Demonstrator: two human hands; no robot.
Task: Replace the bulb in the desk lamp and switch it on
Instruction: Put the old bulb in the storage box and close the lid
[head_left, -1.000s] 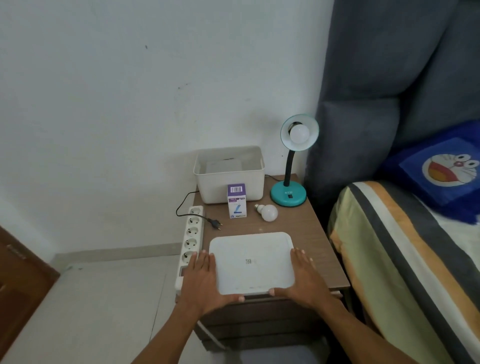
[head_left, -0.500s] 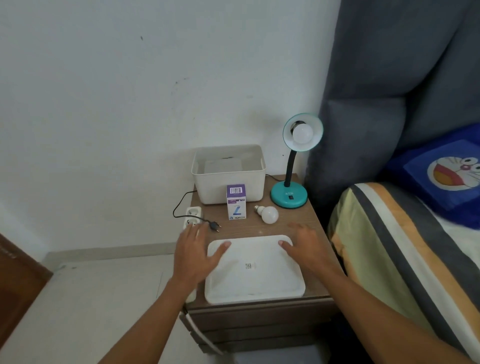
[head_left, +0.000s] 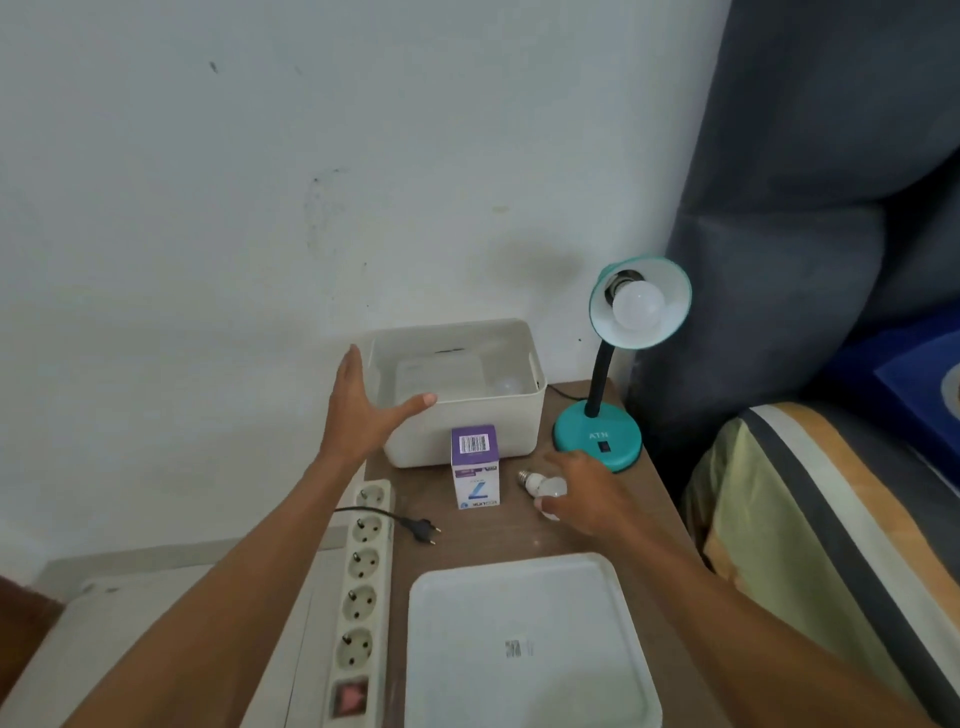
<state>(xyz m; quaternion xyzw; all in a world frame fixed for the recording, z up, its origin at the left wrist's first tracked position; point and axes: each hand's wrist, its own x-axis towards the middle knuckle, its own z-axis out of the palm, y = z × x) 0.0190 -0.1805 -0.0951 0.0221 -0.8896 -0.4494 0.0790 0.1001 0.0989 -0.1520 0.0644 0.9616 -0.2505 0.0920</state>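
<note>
Right hand (head_left: 582, 491) cupped over loose bulb (head_left: 545, 488) on table (head_left: 519, 535), grip not confirmed; left hand (head_left: 363, 410) spread, empty, at bin (head_left: 462, 400); lamp (head_left: 618, 364) holds its bulb — next, likely: close, lift.
</note>
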